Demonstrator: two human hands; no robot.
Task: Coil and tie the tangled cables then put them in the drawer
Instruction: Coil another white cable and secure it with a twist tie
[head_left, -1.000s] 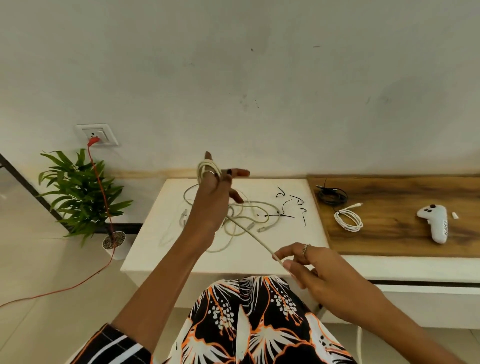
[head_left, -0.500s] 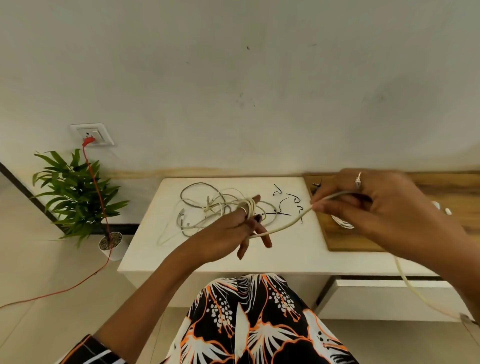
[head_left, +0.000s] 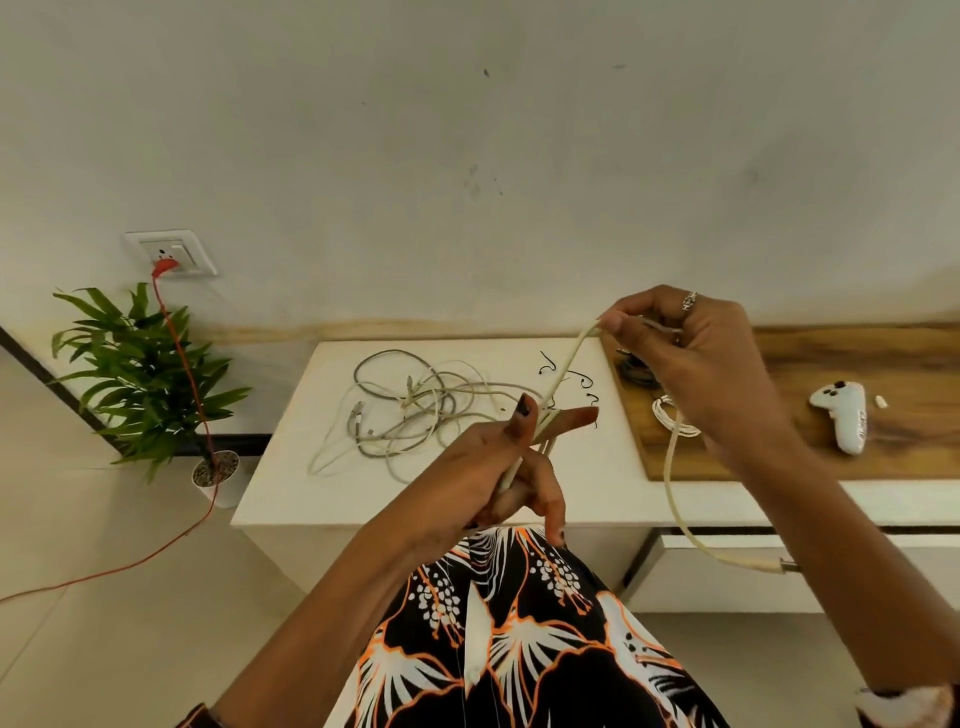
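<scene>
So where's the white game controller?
The white controller lies on the wooden board, far right in the head view, beyond the right hand.

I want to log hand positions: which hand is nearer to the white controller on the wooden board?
Right. The right hand pinches the cream cable just beside the board, left of the white controller. The left hand holds the cable farther away, over the white table.

Head cam, looking fwd/down, close over white table (head_left: 291, 499).
</scene>
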